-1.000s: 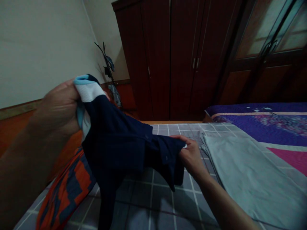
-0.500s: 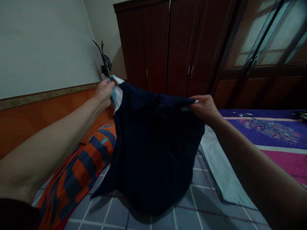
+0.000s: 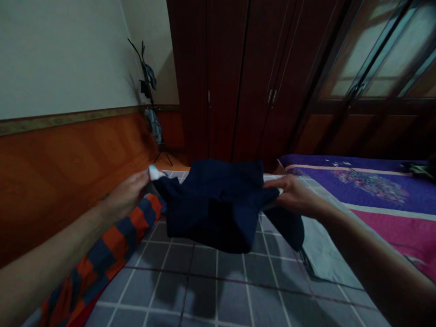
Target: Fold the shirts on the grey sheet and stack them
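Observation:
A dark navy garment with white edging hangs stretched between my two hands over the grey checked bedsheet. My left hand is closed on its light-coloured left corner. On the other side my right hand pinches the right edge, where a bit of white shows by the fingers. The cloth billows in the air, its lower part swung forward and one dark flap dropping below my right hand. What kind of garment it is cannot be made out clearly.
An orange and blue checked bundle lies along the left. A folded pale grey cloth rests to the right, beside a purple and pink floral bedspread. Behind stand a dark wooden wardrobe and a coat stand.
Both hands have come down with the garment. Its body, hanging down earlier, now billows up and away from me, uncovering more of the checked sheet.

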The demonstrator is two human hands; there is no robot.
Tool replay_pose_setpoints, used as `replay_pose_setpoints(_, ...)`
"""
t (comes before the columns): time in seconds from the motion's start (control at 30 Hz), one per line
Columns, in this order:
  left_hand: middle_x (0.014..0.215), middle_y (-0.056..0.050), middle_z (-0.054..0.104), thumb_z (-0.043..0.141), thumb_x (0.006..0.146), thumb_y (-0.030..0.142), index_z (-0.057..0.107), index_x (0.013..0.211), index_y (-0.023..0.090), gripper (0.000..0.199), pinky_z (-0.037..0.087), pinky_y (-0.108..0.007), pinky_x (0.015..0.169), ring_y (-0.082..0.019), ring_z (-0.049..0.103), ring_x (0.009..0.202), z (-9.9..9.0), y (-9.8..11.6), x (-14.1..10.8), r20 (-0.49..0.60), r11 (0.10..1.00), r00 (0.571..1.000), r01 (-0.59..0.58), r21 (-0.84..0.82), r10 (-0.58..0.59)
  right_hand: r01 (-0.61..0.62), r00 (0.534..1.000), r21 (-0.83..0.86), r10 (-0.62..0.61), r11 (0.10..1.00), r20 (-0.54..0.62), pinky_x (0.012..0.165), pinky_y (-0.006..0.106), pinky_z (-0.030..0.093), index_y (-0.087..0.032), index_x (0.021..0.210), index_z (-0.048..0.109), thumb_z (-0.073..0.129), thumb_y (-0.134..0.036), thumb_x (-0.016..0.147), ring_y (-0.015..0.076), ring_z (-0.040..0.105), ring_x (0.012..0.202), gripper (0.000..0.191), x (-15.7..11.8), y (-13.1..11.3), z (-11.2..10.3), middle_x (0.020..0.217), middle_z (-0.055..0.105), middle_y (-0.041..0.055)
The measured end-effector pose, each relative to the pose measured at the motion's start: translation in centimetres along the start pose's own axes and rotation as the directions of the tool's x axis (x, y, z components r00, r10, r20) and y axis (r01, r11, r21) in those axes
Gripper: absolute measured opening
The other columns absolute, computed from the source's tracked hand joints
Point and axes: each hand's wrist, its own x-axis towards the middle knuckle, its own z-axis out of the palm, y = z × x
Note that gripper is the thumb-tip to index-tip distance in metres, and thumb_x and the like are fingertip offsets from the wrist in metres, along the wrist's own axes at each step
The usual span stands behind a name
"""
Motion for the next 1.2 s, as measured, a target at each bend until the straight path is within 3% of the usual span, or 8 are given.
replay_pose_setpoints(0.07,0.075,-0.005,0.069,0.057,0.079,0.034,0.065,0.079,0.015,0.021,0.051,-0.034,0.074,-0.021,0.064,0.076,-0.3,-4.8,-2.4,0.079,0.988,0.993,0.071,0.136,-0.082,-0.095,0.967,-0.118,0.12,0.988,0.223,0.06,0.026,0.052,-0.018,0.077,0.074,0.066,-0.03,0.071,0.0173,0.066,0.067,0.015,-1.2,4.5,1.9,0.074,0.071,0.001)
replay_pose_setpoints(0.2,0.105,-0.006,0.066,0.055,0.081,0.03,0.063,0.102,0.02,0.024,0.047,-0.036,0.089,-0.023,0.061,0.1,-0.5,-9.7,-7.2,0.271,0.75,0.962,-0.201,0.63,0.03,-0.123,0.988,-0.472,0.15,0.873,0.02,0.078,0.036,0.052,-0.019,0.101,0.069,0.067,-0.03,0.07,0.0251,0.065,0.09,0.033,-5.2,9.6,4.9,0.101,0.069,0.0091)
replay_pose_setpoints(0.4,0.129,-0.008,0.054,0.044,0.083,0.005,0.05,0.128,0.023,0.049,0.037,-0.042,0.104,-0.024,0.045,0.124,2.2,-10.3,-12.4,0.722,0.371,0.653,-0.744,0.555,0.229,0.037,0.999,-0.717,-0.038,0.696,0.015,0.082,0.039,0.051,-0.024,0.114,0.061,0.061,-0.017,0.068,0.0269,0.06,0.099,0.046,-11.2,9.7,9.5,0.114,0.061,0.0097)
replay_pose_setpoints(0.53,0.13,-0.012,0.054,0.04,0.08,-0.003,0.044,0.133,0.017,0.057,0.038,-0.042,0.102,-0.025,0.045,0.123,5.3,-11.8,-10.7,0.76,0.247,0.609,-0.791,0.56,0.225,0.021,1.0,-0.818,0.006,0.575,0.03,0.068,0.037,0.051,-0.018,0.106,0.063,0.049,-0.006,0.069,0.0264,0.062,0.084,0.041,-11.0,10.9,12.0,0.095,0.065,0.0102)
replay_pose_setpoints(0.8,0.075,0.0,0.059,0.037,0.088,0.019,0.058,0.096,0.019,0.022,0.045,-0.026,0.067,-0.015,0.057,0.069,4.8,-5.6,-5.8,0.567,0.762,0.823,-0.368,0.533,0.001,-0.226,0.974,-0.605,0.194,0.764,-0.118,0.058,0.027,0.041,-0.021,0.071,0.057,0.041,-0.015,0.072,0.0177,0.059,0.063,0.017,-8.4,8.4,5.4,0.067,0.062,0.0015)
replay_pose_setpoints(0.87,0.067,0.004,0.055,0.037,0.09,0.026,0.057,0.091,0.021,0.022,0.041,-0.021,0.056,-0.013,0.054,0.059,3.3,-2.8,-6.1,0.606,0.891,0.777,-0.143,0.432,-0.169,-0.217,0.973,-0.5,0.23,0.838,-0.036,0.059,0.027,0.042,-0.022,0.064,0.054,0.04,-0.014,0.068,0.017,0.057,0.061,0.017,-9.0,7.8,3.4,0.062,0.06,0.0003)
replay_pose_setpoints(1.0,0.073,0.002,0.061,0.053,0.082,0.029,0.065,0.088,0.022,0.015,0.044,-0.021,0.062,-0.015,0.06,0.069,1.5,-1.0,-8.0,0.745,0.882,0.59,-0.114,0.457,-0.31,-0.201,0.965,-0.559,0.262,0.804,0.03,0.066,0.03,0.047,-0.022,0.071,0.062,0.04,-0.009,0.062,0.0185,0.061,0.067,0.027,-10.8,8.6,3.4,0.072,0.065,0.003)
replay_pose_setpoints(1.2,0.135,-0.01,0.05,0.066,0.065,0.018,0.048,0.134,0.026,0.072,0.039,-0.044,0.1,-0.031,0.046,0.124,1.6,-6.4,-12.1,0.699,0.658,0.672,-0.414,0.629,-0.245,0.127,0.99,-0.698,-0.043,0.704,0.137,0.092,0.043,0.049,-0.019,0.123,0.057,0.048,-0.012,0.063,0.0289,0.056,0.114,0.062,-13.5,8.9,8.7,0.127,0.058,0.0131)
